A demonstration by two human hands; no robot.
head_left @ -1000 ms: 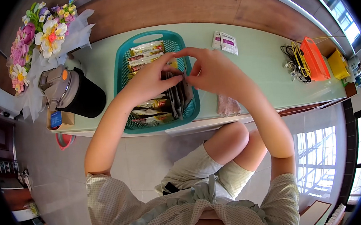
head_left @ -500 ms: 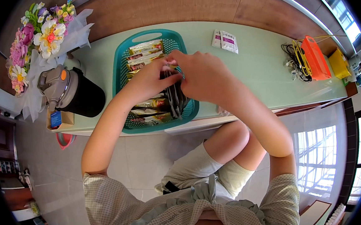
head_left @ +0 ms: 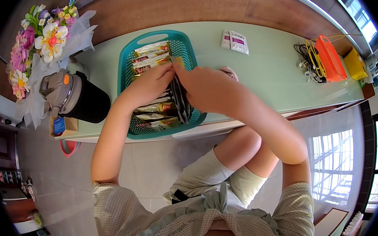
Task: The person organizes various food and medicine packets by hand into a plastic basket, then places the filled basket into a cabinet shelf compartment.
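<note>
A teal plastic basket (head_left: 122, 65) holds rows of small snack packets (head_left: 150, 55) with gold, white and red printing. Along its right side stands a row of dark packets (head_left: 180, 103), seen edge-on. Over the basket, my left hand (head_left: 151, 83) has its thumb and fingers pressed together at the top of this row. My right hand (head_left: 206, 88) meets it there, fingers closed at the upper end of a dark packet. Both hands cover the middle of the basket, and their fingertips are partly hidden.
Two white and purple sachets (head_left: 238, 42) lie right of the basket. A pinkish item (head_left: 229, 73) is partly hidden behind my right arm. A black tumbler (head_left: 87, 99) and a flower bouquet (head_left: 50, 42) stand left. Cables (head_left: 314, 63) and an orange basket (head_left: 330, 60) sit far right.
My left hand has shifted slightly left and down, its fingers closing together. My right hand has moved down a little, and more of the pinkish item shows behind it.
</note>
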